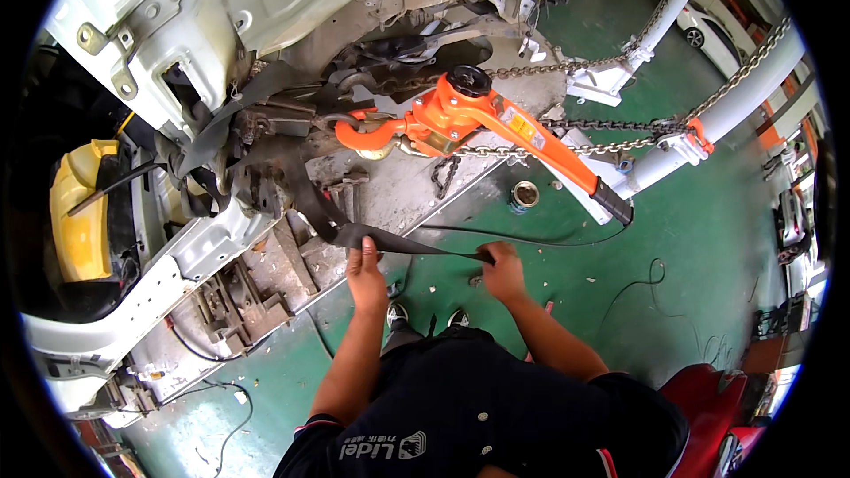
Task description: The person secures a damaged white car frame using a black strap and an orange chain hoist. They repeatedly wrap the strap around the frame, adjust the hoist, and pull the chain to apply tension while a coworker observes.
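My left hand [365, 276] grips a dark webbing strap [403, 243] in front of my body, with the thumb laid against it. The strap's end is pinched in my right hand [502, 273], and the stretch between my hands runs nearly straight. Beyond my left hand the strap climbs to a tangle of straps and metal clamps [274, 119] at the car body. Above my hands hangs an orange lever chain hoist [452, 111]. Its orange hook [376, 136] sits by the clamp, and its long black-gripped handle [567, 162] points down to the right.
A stripped white car body [204, 243] fills the left side, above a dirty metal platform [412, 190]. Chains [602, 124] run from the hoist to a grey post [753, 88]. A small can [525, 195] and a black cable [549, 243] lie on the green floor. Red bodywork [699, 416] stands at lower right.
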The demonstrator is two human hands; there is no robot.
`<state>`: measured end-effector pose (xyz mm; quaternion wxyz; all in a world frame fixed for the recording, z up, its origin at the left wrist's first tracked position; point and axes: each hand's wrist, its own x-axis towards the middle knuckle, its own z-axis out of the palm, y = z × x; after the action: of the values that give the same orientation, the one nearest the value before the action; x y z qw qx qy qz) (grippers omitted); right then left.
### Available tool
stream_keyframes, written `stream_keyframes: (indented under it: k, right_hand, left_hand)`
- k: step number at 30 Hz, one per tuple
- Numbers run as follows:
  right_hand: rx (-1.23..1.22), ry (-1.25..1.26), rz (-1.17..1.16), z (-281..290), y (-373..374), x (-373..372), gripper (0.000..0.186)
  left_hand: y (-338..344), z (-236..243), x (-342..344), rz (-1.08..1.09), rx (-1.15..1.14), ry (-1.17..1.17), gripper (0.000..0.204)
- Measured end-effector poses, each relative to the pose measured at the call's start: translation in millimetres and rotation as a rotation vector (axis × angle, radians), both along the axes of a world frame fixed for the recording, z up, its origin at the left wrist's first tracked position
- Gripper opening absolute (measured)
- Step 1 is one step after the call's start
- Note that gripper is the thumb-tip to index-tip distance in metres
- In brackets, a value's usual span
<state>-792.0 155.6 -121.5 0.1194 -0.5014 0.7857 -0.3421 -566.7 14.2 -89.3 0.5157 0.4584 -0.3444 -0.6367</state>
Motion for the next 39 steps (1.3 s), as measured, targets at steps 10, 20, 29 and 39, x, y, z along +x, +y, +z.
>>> stream_keyframes:
  k: [10,20,29,39]
  right_hand:
    - [0.073,-0.340,-0.564,-11,-76,-76,0.042]
    - [-0.663,-1.139,0.063,8,-233,-38,0.052]
    - [-0.582,-0.401,0.129,-34,-260,-52,0.044]
    - [-0.414,0.105,0.144,-39,-289,-66,0.048]
  left_hand:
    - [-60,-39,23,-0.451,0.058,0.767,0.019]
    - [-73,-58,-16,-0.578,-0.039,0.247,0.038]
    - [-164,-85,-125,-0.650,0.064,-0.177,0.033]
    - [-190,-116,-165,-0.368,-0.074,0.537,0.034]
